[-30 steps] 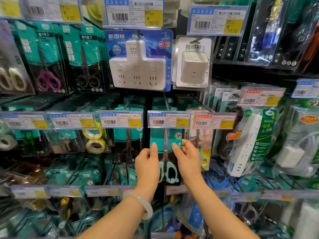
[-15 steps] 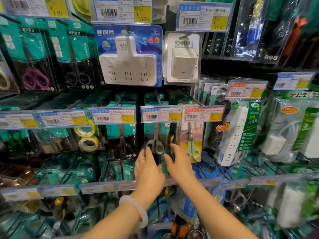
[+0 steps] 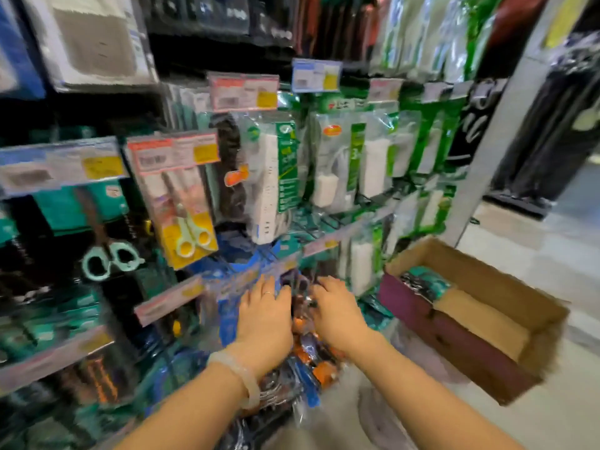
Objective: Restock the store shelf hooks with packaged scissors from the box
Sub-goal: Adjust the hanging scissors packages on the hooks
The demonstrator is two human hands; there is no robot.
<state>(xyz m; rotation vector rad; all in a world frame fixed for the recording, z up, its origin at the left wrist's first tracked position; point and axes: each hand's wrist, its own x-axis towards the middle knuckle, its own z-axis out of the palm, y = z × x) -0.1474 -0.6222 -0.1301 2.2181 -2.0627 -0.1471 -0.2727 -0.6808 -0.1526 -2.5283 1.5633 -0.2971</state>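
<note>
The frame is motion-blurred. My left hand (image 3: 264, 315) and my right hand (image 3: 336, 315) hover side by side, palms down, in front of a low shelf row; both hold nothing and their fingers look relaxed. A teal pack of mint-handled scissors (image 3: 107, 251) hangs on a hook at the left, well above my left hand. To its right hangs a pack of yellow-handled scissors (image 3: 190, 222). An open cardboard box (image 3: 487, 326) stands on the floor at the right, with several teal scissor packs (image 3: 423, 282) in its near-left corner.
Power strips in green packaging (image 3: 279, 177) hang above my hands. Price-tag strips (image 3: 168, 300) line the shelf edges. Orange and blue packaged goods (image 3: 308, 355) sit below my hands. A grey shelf post (image 3: 487, 151) stands behind the box. Pale floor (image 3: 535, 261) lies at the right.
Both hands have let go of the mint-handled scissors pack, now hanging on its hook, and dropped lower. My view has swung right and down, bringing the cardboard box into sight.
</note>
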